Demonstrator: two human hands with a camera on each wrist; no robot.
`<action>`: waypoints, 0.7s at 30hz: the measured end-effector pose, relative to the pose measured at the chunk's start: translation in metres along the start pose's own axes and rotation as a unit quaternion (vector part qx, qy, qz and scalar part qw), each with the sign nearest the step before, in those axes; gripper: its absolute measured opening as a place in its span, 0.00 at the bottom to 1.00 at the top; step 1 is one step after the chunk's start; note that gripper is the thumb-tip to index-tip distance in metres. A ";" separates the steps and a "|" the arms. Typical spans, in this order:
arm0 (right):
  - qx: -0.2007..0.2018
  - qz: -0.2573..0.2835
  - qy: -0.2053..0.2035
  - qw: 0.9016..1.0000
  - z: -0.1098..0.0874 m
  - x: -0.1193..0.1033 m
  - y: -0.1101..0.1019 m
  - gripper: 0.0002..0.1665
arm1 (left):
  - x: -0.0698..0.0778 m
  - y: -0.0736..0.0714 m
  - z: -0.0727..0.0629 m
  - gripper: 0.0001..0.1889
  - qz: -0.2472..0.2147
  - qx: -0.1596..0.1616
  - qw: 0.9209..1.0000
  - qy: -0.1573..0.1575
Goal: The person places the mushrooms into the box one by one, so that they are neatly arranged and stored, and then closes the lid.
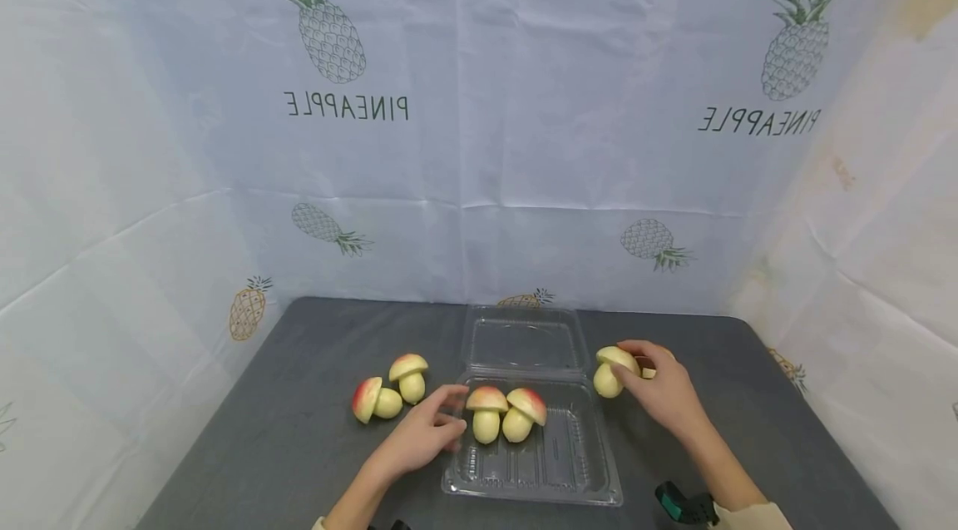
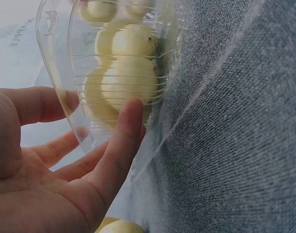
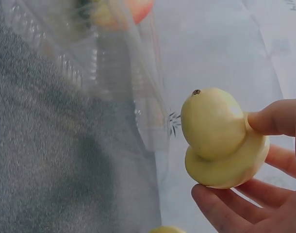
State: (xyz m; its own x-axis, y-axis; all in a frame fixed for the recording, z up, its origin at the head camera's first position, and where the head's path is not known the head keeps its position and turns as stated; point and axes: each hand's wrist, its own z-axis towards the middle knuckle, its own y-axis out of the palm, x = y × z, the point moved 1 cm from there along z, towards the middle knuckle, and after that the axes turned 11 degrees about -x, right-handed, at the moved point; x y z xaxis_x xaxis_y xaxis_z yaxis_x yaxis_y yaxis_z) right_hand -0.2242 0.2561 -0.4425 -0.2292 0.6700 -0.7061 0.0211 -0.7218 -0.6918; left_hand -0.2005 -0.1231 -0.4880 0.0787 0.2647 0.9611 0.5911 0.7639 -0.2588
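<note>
My right hand (image 1: pixel 659 380) holds a toy mushroom (image 1: pixel 607 380) to the right of the clear plastic container (image 1: pixel 584 480). In the right wrist view, thumb and fingers grip that mushroom (image 3: pixel 213 124) by its cap, the rounded pale-yellow stem facing the camera. Two mushrooms with red-tinged caps (image 1: pixel 486 401) lie side by side in the container's left half. My left hand (image 1: pixel 427 430) is at the container's left side, fingers loosely spread. From the left wrist, its fingertips (image 2: pixel 131 111) show right at the ribbed clear wall (image 2: pixel 92 63), with the mushrooms visible through it.
Two more mushrooms (image 1: pixel 409 378) lie on the dark grey tabletop (image 1: pixel 299 430) at the left. Another mushroom (image 1: pixel 649 373) is partly hidden behind my right hand. The container's clear lid (image 1: pixel 524 339) lies opened toward the back. White pineapple-print cloth (image 1: pixel 486 139) hangs behind the table.
</note>
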 end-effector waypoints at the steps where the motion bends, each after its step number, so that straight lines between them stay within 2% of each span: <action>1: 0.000 0.002 -0.003 1.000 0.000 -0.002 0.000 0.25 | 0.000 0.000 0.000 0.27 0.000 0.000 1.000 0.001; 21: -0.063 0.082 -0.037 0.994 -0.009 -0.025 0.028 0.25 | 0.000 0.002 0.001 0.27 0.003 0.005 1.000 0.001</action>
State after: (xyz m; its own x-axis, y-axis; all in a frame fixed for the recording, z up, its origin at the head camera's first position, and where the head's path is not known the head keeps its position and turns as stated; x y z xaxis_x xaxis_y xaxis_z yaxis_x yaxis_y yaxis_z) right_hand -0.2093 0.2210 -0.4456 -0.2829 0.5276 -0.8010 0.1849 -0.7895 -0.5852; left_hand -0.2004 -0.1213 -0.4885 0.0833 0.2690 0.9595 0.5821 0.7684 -0.2659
